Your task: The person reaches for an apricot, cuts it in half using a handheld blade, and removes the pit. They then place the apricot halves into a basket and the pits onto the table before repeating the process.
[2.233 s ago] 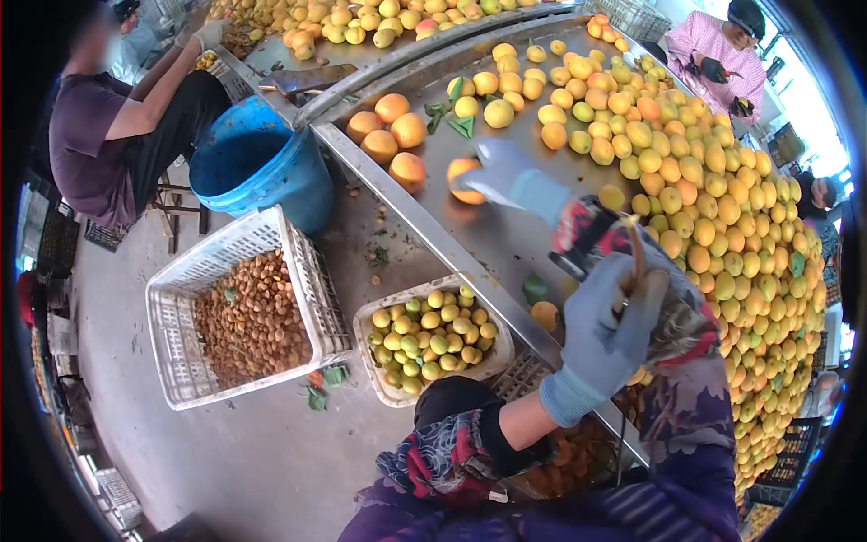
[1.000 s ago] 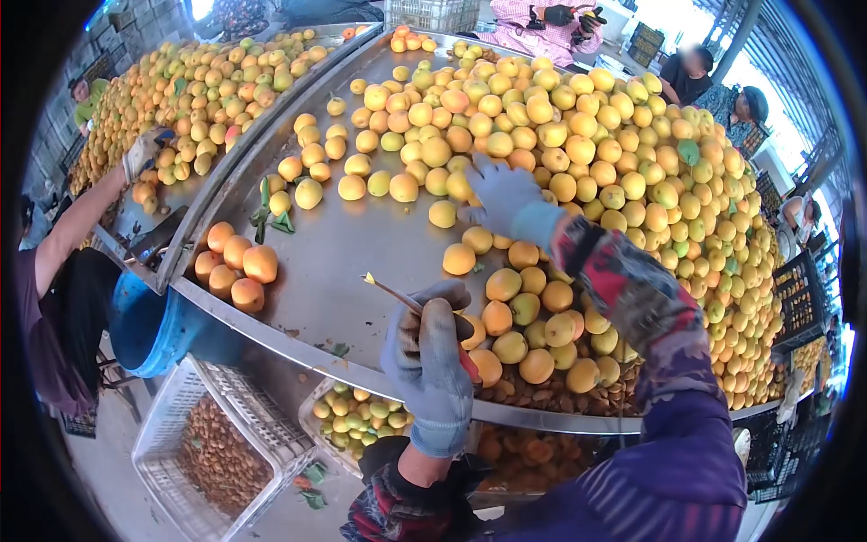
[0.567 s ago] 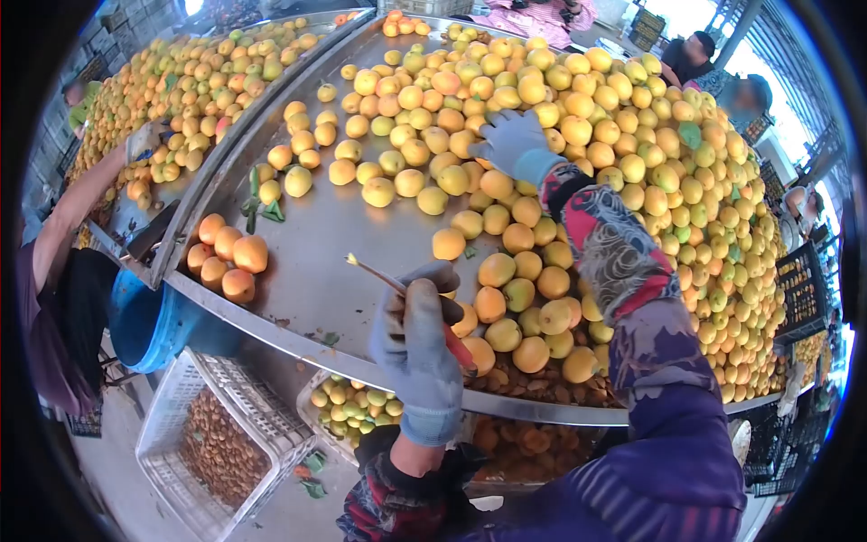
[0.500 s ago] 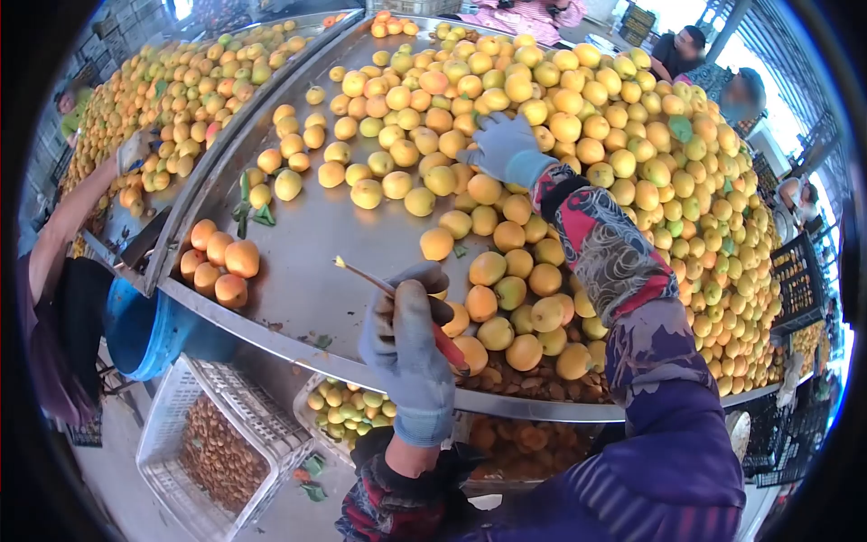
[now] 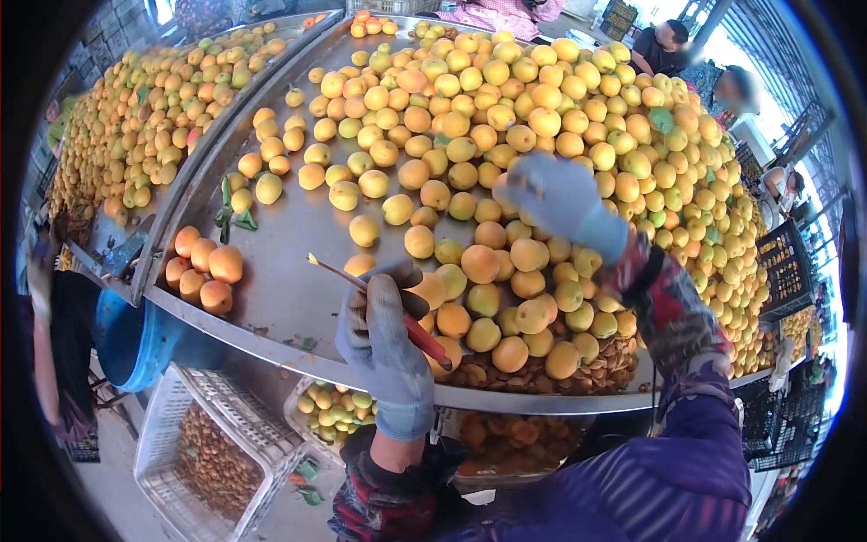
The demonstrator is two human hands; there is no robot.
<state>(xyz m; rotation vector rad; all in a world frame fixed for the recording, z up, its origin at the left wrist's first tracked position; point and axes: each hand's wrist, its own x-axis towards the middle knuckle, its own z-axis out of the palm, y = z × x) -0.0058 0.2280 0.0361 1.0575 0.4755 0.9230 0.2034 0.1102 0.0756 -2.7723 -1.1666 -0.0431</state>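
Note:
My left hand (image 5: 390, 339), in a grey-blue glove, is closed around a thin-shafted tool (image 5: 426, 341) with a red handle. Its slim shaft points up and left over the metal table, with a pale yellow bit at the tip. My right hand (image 5: 562, 200), gloved the same way, hovers over the heap of apricots (image 5: 632, 181); motion smears its fingers. Loose apricots lie close beyond my left hand. Brown apricot pits (image 5: 614, 363) are piled along the table's near edge.
A group of orange apricots (image 5: 215, 262) sits at the tray's left corner. Below stand a blue bucket (image 5: 126, 339), a white crate (image 5: 244, 406) of pits and a basin of yellow-green fruit (image 5: 327, 406). A co-worker's arm (image 5: 41, 334) is at far left; other people are at the back.
My right hand has moved right and toward me across the heap. Several apricots have shifted nearer my left hand. The left hand still holds the tool; the view has turned slightly.

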